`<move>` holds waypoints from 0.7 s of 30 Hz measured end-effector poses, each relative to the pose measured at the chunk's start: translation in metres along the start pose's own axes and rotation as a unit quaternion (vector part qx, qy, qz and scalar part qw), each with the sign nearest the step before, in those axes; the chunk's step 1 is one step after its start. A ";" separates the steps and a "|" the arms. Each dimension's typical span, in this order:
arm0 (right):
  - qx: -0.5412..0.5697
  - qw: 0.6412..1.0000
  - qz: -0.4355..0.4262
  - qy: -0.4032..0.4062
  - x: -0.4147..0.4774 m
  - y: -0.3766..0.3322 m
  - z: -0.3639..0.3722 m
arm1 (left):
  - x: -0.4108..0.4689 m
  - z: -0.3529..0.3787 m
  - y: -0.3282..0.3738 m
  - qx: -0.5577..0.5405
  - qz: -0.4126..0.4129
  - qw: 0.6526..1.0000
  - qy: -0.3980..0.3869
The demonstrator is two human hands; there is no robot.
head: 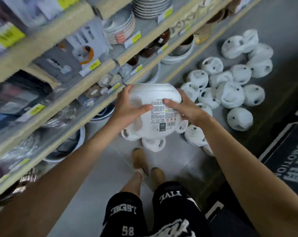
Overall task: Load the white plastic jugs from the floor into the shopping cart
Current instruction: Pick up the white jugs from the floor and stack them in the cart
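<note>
Item: white jug [155, 106], barcode label facing the camera. Left hand [127, 110] and right hand [189, 110] are gripping its sides above the floor [172, 161]. More jugs [230, 94] are lying heaped beside a black mat [288, 151] reading "PROMOTION".

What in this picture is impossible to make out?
Head view:
1. The shopping cart: outside the frame, nowhere seen.
2. The label on the held jug: print too small; left hand and right hand cover part.
3. The floor jugs beneath the held jug: partly hidden by it.
4. The shelf price tags: motion-blurred.
</note>
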State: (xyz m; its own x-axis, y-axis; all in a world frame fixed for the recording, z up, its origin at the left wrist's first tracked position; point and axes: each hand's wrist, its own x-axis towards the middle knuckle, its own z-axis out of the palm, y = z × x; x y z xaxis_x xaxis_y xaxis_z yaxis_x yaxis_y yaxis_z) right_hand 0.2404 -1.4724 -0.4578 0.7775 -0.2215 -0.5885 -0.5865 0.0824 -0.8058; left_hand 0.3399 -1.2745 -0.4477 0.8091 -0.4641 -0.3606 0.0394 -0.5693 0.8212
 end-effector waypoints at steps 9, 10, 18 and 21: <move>-0.142 0.970 -0.072 -0.186 -0.054 -0.097 0.140 | -0.161 -0.117 -0.016 -0.063 -0.030 0.963 0.260; -0.169 0.961 -0.081 -0.205 -0.063 -0.101 0.160 | -0.181 -0.127 -0.023 -0.068 -0.044 0.956 0.284; -0.285 0.885 -0.125 -0.348 -0.142 -0.093 0.342 | -0.359 -0.192 -0.105 -0.151 -0.128 0.881 0.429; -0.302 0.853 -0.128 -0.406 -0.181 -0.074 0.418 | -0.433 -0.210 -0.141 -0.168 -0.158 0.845 0.482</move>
State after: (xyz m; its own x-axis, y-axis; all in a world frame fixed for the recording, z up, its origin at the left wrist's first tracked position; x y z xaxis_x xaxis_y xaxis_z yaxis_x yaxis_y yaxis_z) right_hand 0.2380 -1.0325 -0.3189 0.6543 0.6091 -0.4482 -0.1933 -0.4383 -0.8778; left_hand 0.1069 -0.8502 -0.3146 0.8225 0.5362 -0.1897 0.3754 -0.2611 0.8893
